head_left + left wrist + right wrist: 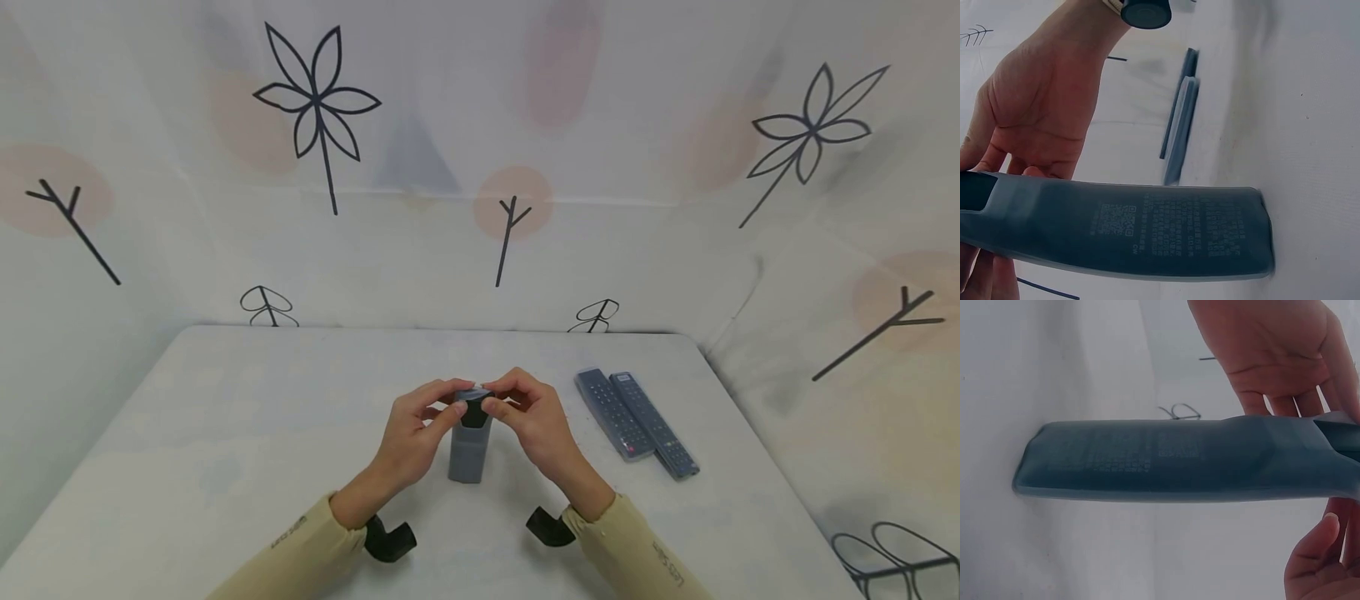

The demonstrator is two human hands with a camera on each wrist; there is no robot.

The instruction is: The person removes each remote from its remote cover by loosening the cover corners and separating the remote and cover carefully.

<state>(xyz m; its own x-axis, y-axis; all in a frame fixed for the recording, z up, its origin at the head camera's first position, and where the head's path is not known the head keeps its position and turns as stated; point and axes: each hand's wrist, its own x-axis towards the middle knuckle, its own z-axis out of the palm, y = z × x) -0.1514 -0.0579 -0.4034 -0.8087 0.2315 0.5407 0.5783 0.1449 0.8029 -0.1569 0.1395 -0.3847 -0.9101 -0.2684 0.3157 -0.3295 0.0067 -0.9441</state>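
Left hand [416, 433] and right hand [528, 421] pinch upright sleeved remote [469, 446].

Grey sleeved remote [469, 446] stands upright on table.

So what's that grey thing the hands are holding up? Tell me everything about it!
It is a remote control in a cover, long, slim and dark under a grey, see-through, rubbery-looking sleeve. It stands upright with its bottom end on the white table. The back shows small printed text and a square code through the sleeve. At the top the sleeve is open and the black end pokes out. The left hand and the right hand both pinch the sleeve's top edge.
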